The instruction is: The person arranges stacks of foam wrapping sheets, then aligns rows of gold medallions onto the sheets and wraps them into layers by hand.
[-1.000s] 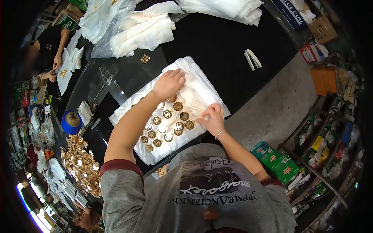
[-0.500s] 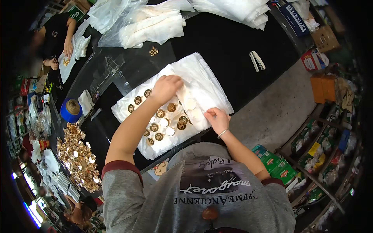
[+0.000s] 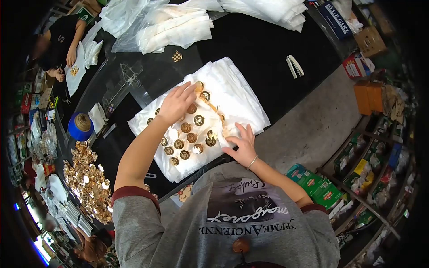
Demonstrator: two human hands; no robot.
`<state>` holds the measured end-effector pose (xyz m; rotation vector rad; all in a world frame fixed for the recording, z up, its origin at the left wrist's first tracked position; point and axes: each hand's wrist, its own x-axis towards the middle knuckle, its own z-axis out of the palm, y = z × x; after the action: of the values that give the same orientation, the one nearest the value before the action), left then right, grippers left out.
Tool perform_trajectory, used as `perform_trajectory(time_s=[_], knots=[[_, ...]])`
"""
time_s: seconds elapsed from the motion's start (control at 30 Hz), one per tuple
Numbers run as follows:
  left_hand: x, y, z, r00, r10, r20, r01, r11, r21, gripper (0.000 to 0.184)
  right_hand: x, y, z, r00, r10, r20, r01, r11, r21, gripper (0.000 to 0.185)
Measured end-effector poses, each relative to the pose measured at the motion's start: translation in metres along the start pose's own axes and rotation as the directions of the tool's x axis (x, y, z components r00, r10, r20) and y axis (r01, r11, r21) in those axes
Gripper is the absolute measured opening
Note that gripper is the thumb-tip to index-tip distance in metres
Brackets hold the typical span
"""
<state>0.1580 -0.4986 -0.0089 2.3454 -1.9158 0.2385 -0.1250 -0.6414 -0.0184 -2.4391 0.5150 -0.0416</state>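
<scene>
We wear a gray T-shirt (image 3: pixel 178 241) | our sleeves (image 3: pixel 138 223) are short, with dark red bands (image 3: pixel 136 193) at the ends | a dark picture (image 3: pixel 230 203) is on our shirt front, with curly white writing (image 3: pixel 246 216) | big black letters (image 3: pixel 223 231) sit by it | a thin, light bracelet (image 3: pixel 253 161) is on our right wrist (image 3: pixel 256 167) | a round brown thing (image 3: pixel 241 244) shows on our front

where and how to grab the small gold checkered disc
Probably pinch opposite edges of the small gold checkered disc from above, with the left hand, the nearer one: it looks flat and lies apart from the thin white sheets nearer you.
</scene>
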Motion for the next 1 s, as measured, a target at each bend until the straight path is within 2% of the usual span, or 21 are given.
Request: perform_trajectory(time_s=[0.07,0.2,0.23,0.4,0.53,0.7,0.73,0.87,0.9,1.0], knots=[[-0.013,-0.003,-0.003,1.0,-0.022,-0.012,0.022,1.0,0.004,0.027,-0.002,-0.001,-0.002,0.999,-0.031,0.032,0.032,0.999,-0.009,0.031],[-0.041,-0.005,0.007,0.941,-0.306,0.144,0.326,0.934,-0.146,0.028,0.0,0.002,0.001,0.998,0.03,-0.049,-0.033,0.998,-0.053,0.03],[-0.044,-0.005,0.01,0.938,-0.314,0.143,0.334,0.932,-0.144,0.028,0.002,0.0,0.003,0.999,0.022,-0.044,-0.025,0.998,-0.054,0.03],[-0.017,0.013,0.014,0.963,-0.245,0.113,0.26,0.954,-0.149,0.041,0.017,-0.029,-0.004,0.996,0.008,0.086,-0.002,0.997,-0.073,0.025],[-0.012,0.006,0.0,0.956,-0.183,0.229,0.184,0.983,0.018,0.037,0.019,-0.029,0.018,0.964,0.112,0.24,-0.109,0.994,-0.026,0.023],[-0.007,0.002,0.001,0.963,-0.113,0.243,0.099,0.993,0.066,0.029,0.015,-0.025,0.023,0.992,0.0,0.129,0.003,1.0,-0.027,0.019],[-0.01,0.002,0.001,0.963,-0.113,0.243,0.1,0.993,0.065,0.029,0.014,-0.026,0.023,0.992,0.001,0.13,0.003,1.0,-0.028,0.019],[-0.046,-0.007,0.0,0.993,-0.121,0.009,0.12,0.992,0.034,0.031,0.009,-0.035,0.02,0.939,-0.166,0.301,0.142,0.985,0.1,0.017],[-0.053,-0.008,-0.001,0.993,-0.117,0.006,0.117,0.993,0.036,0.031,0.009,-0.038,0.019,0.941,-0.166,0.296,0.142,0.985,0.1,0.017],[-0.082,-0.006,-0.007,0.969,-0.245,0.023,0.244,0.969,0.032,0.03,0.007,-0.049,0.019,0.942,-0.043,0.333,-0.042,0.969,0.243,0.019]])
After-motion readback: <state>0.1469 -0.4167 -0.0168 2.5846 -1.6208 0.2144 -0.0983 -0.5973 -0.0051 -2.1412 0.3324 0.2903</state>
